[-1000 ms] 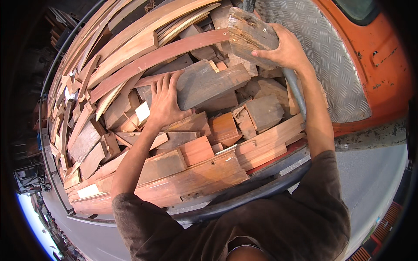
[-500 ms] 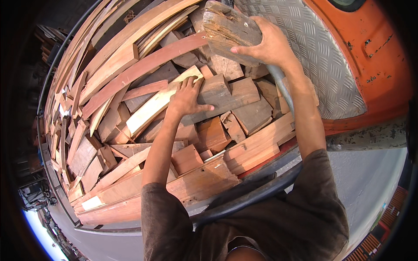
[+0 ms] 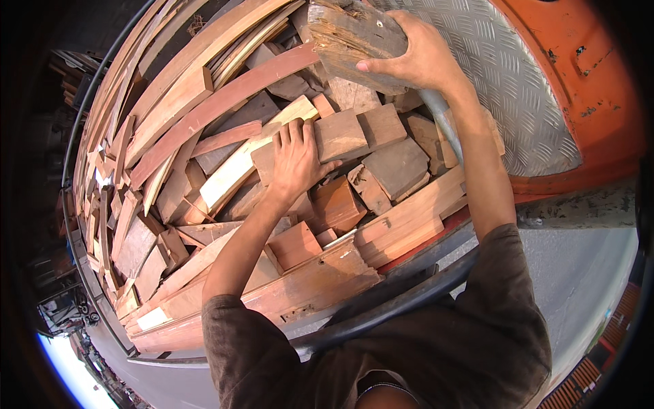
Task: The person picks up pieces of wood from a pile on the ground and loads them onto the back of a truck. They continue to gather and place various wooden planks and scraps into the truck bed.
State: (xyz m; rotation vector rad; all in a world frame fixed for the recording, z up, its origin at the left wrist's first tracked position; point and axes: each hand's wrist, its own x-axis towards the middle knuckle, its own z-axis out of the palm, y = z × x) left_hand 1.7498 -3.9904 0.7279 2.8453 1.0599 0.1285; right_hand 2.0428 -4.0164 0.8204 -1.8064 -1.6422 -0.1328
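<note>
My right hand (image 3: 426,58) is closed around a thick, weathered grey-brown wooden block (image 3: 354,41) with a rough, splintered end. Its thumb presses on the near face, while the far fingers are partly hidden. Lower and to the left, my left hand (image 3: 296,160) grips a flat brown wood block (image 3: 340,133) on the pile, fingers over its upper side and thumb along the lower edge. Just left of this hand lies a pale yellow wood strip (image 3: 231,178). An orange-brown block (image 3: 337,204) sits below the thumb.
Long planks (image 3: 225,112) and offcuts fill the truck bed on the left. A grey metal rail (image 3: 439,116) curves beneath my right forearm, and a dark bar (image 3: 388,310) crosses before my chest. Tread plate (image 3: 504,82) and an orange body panel (image 3: 606,75) stand at right.
My left hand has come down onto the flat brown block, which now sits turned and shifted under it. The right hand and its weathered block have moved slightly left and up.
</note>
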